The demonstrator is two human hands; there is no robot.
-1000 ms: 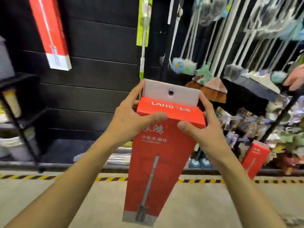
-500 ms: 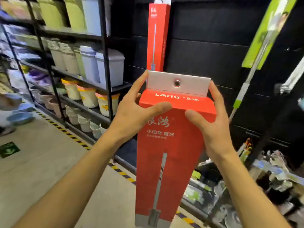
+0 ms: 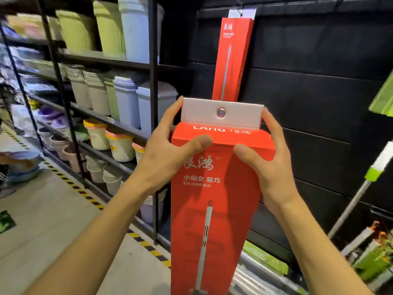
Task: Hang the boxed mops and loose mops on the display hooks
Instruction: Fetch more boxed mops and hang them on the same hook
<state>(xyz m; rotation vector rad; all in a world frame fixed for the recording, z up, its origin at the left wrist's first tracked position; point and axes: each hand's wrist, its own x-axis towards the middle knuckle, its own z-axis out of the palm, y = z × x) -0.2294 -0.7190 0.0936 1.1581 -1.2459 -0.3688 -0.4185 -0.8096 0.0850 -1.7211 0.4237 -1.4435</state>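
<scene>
I hold a long red mop box (image 3: 214, 199) upright in front of me, its white hang tab with a metal eyelet (image 3: 221, 113) at the top. My left hand (image 3: 168, 152) grips the box's top left corner, thumb across the front. My right hand (image 3: 268, 158) grips the top right corner the same way. Another red mop box (image 3: 232, 58) hangs by its white tab from a hook (image 3: 240, 11) on the black slat wall, directly above and behind the one I hold.
A black metal rack (image 3: 153, 67) at left holds plastic bins and small buckets (image 3: 119, 145). A loose mop with a green and white handle (image 3: 361, 188) leans at the right. Yellow-black tape (image 3: 85, 193) marks the floor edge. Green packages (image 3: 374, 262) lie low at right.
My view has swung left and up from the mop display to the black wall; the hanging red box now sits right above my box. Both hands keep the same grip.
</scene>
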